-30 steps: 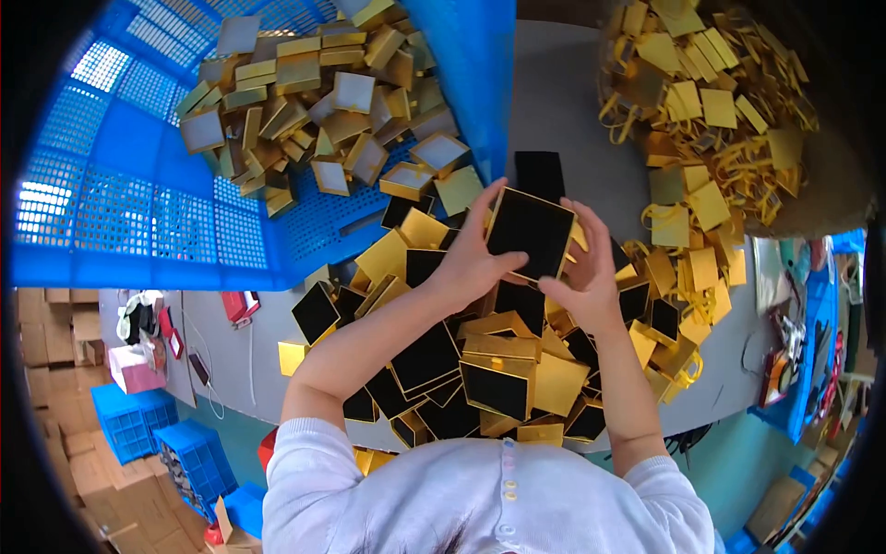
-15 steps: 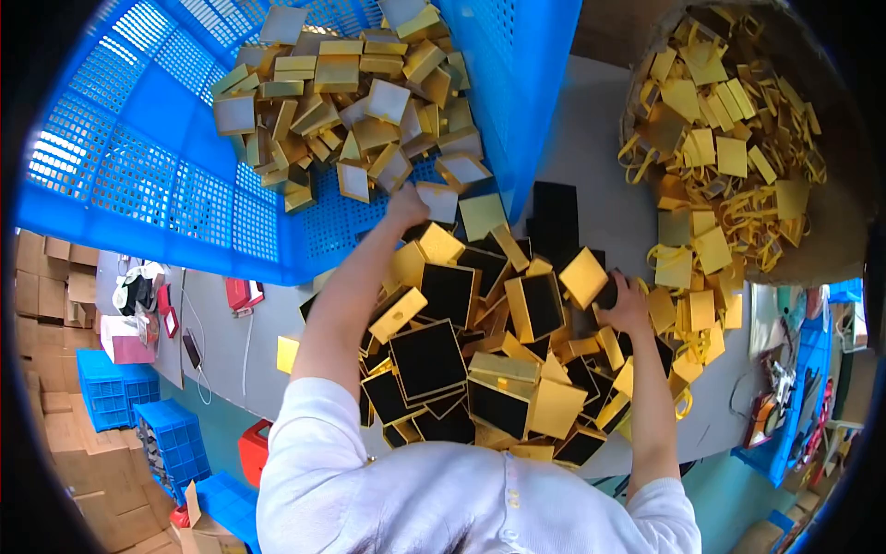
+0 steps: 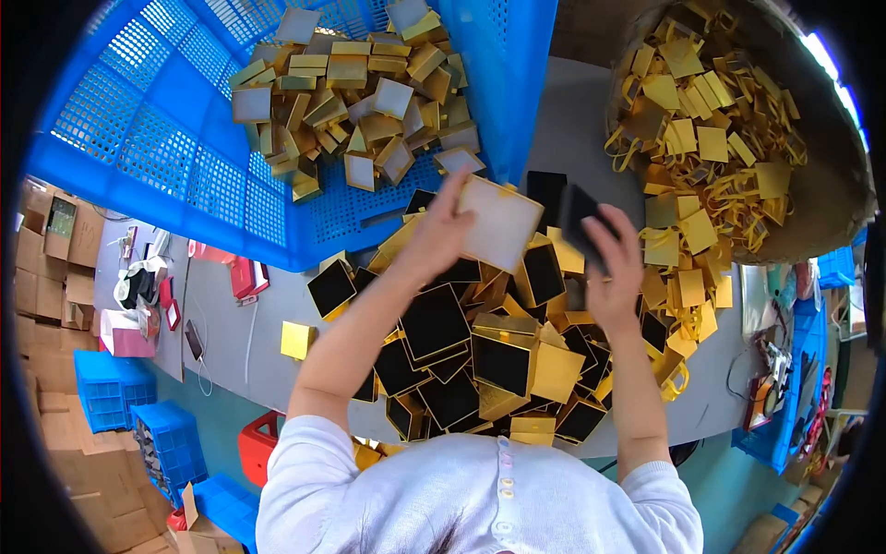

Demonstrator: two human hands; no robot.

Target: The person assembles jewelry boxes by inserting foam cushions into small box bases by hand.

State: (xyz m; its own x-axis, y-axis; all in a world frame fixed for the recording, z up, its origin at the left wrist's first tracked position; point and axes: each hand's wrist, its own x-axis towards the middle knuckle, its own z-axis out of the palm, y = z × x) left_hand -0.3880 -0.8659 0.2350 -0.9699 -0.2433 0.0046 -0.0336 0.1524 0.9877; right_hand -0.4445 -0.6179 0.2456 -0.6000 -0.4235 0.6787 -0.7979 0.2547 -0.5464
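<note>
My left hand is closed on the edge of a gold box with a whitish face, held tilted above the pile. My right hand grips a flat black pad, which looks slightly blurred. The box and the pad are apart, with a small gap between them. Below both hands lies a heap of gold boxes with black insides. Another black piece lies on the grey table behind the held items.
A blue crate holding gold boxes with whitish faces stands at the upper left. At the upper right a carton contains gold pieces with yellow ribbons. One small gold box lies on the table at the left.
The black-faced box held earlier is out of my hands. My left hand has come back from the crate's edge with a whitish-faced box; my right has lifted a black pad.
</note>
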